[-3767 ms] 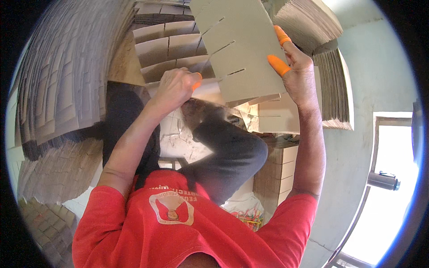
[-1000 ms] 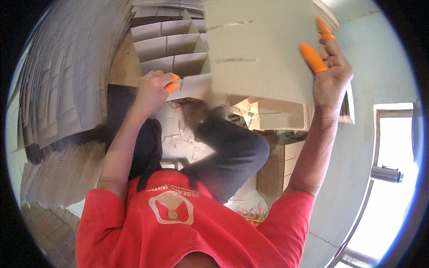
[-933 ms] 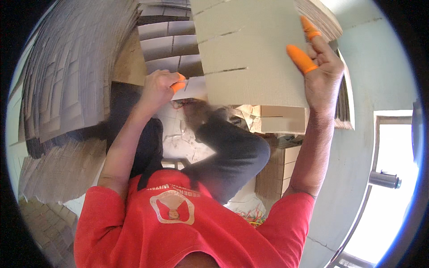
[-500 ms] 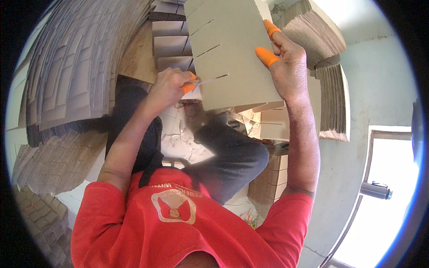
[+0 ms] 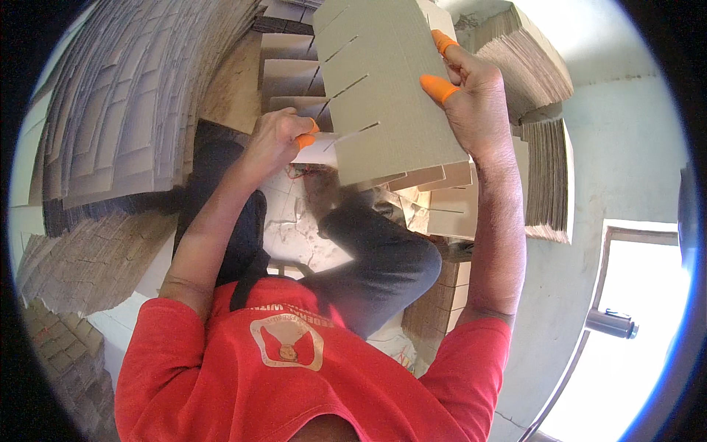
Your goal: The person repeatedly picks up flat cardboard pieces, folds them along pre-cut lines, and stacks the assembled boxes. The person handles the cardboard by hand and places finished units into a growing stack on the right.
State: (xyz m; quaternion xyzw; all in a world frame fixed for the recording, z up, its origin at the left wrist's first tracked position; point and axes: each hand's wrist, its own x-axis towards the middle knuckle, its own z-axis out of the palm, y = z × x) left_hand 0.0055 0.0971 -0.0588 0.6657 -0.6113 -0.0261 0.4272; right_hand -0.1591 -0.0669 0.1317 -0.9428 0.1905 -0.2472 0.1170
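My right hand (image 5: 475,99), with orange finger covers on thumb and finger, grips the right edge of a grey-brown slotted cardboard sheet (image 5: 394,103). The sheet is held up and tilted, with a row of slits along its left side. More cardboard edges show beneath its near end. At the nearest slit, my left hand (image 5: 283,140) is closed, its orange-covered fingertips pinching the edge of a pale cardboard strip (image 5: 319,152). Further cardboard strips (image 5: 294,77) stand in a row beyond it, crossing the sheet's left edge at the slits. How deep they sit is hidden.
A tall fanned stack of cardboard sheets (image 5: 132,110) rises on the left, with slotted pieces (image 5: 96,261) below it. On the right are more cardboard stacks (image 5: 519,55) (image 5: 549,177) against a pale wall (image 5: 607,155). My bent leg (image 5: 383,258) lies beneath the work.
The left hand has drawn slightly left, away from the nearest slit. The sheet has shifted a little right, and more cardboard edges show under its near end. My right hand keeps its grip.
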